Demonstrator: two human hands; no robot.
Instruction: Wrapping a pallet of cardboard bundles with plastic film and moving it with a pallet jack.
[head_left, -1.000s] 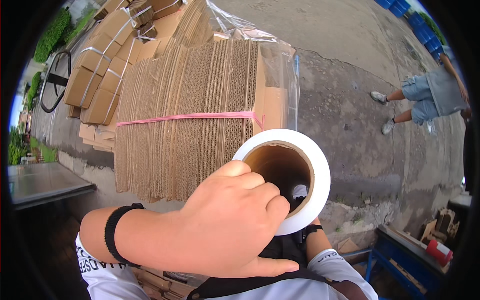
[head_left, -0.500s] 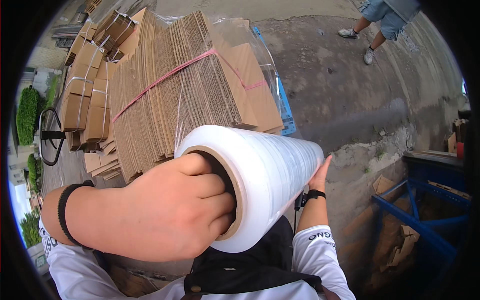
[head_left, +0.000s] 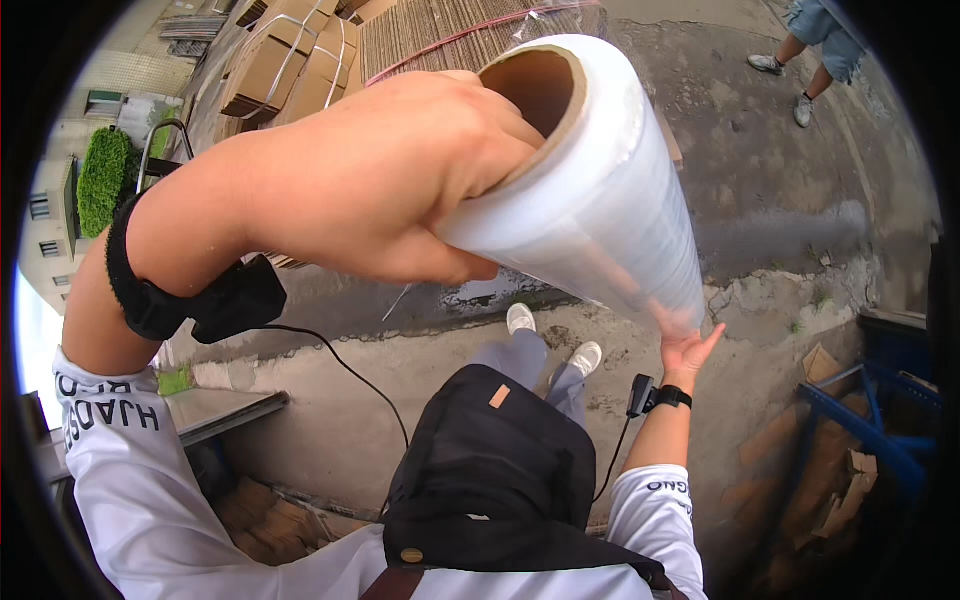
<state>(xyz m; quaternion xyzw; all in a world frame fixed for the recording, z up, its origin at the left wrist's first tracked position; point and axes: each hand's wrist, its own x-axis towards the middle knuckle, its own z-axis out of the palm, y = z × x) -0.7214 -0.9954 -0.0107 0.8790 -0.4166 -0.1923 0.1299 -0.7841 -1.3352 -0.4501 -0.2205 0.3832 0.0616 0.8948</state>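
A large roll of clear stretch film (head_left: 630, 215) slants across in front of me, its near end raised toward the upper middle. My left hand (head_left: 415, 170) is closed over the near rim, fingers reaching into the cardboard core (head_left: 540, 90) and thumb along the outside of the film. At the lower far end, my right hand (head_left: 686, 350) holds the roll from beneath, with one finger or the thumb sticking out to the right. The other right fingertips are partly hidden by the roll. Both wrists carry black straps with small devices.
Strapped flat cardboard (head_left: 440, 45) is stacked behind the roll, with tied cardboard bundles (head_left: 275, 65) to its left. A black loop handle (head_left: 165, 135) stands beside them. Another person's legs (head_left: 815, 60) are at the upper right. A blue metal frame (head_left: 870, 425) with cardboard scraps is at the right.
The roll's near end has risen and moved right, and the left hand has gone up with it. The cardboard stack now sits higher in view, and my feet have come into view.
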